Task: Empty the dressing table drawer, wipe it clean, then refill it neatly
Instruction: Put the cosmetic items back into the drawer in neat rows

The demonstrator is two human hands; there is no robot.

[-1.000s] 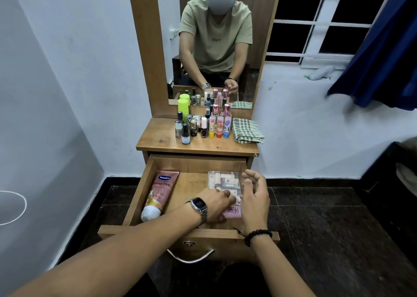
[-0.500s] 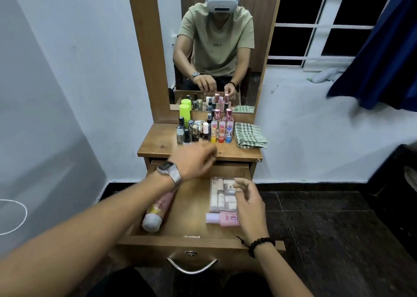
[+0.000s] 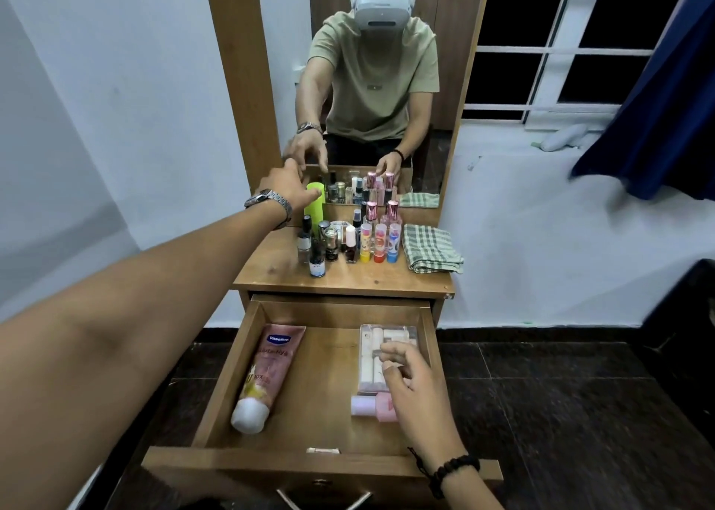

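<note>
The wooden drawer (image 3: 228, 374) stands pulled out. Inside lie a pink Vaseline tube (image 3: 267, 370) on the left, a clear plastic box (image 3: 387, 337) of small items on the right, and a small pink bottle (image 3: 371, 407) in front of that box. My right hand (image 3: 414, 389) hovers over the box's near end with loosely curled fingers, holding nothing. My left hand (image 3: 286, 188) is stretched to the back of the tabletop, fingers apart, right at the top of a lime-green bottle (image 3: 315, 209). I cannot tell whether it touches the bottle.
Several small cosmetic bottles (image 3: 348, 238) crowd the back middle of the dressing tabletop (image 3: 271, 273). A folded green checked cloth (image 3: 431, 248) lies at the right. The mirror (image 3: 387, 83) rises behind. White walls flank the table; dark tiled floor lies below.
My left hand rose out of the drawer and reached up and back to the green bottle, leaving the small pink bottle lying in the drawer. My right hand stayed over the box.
</note>
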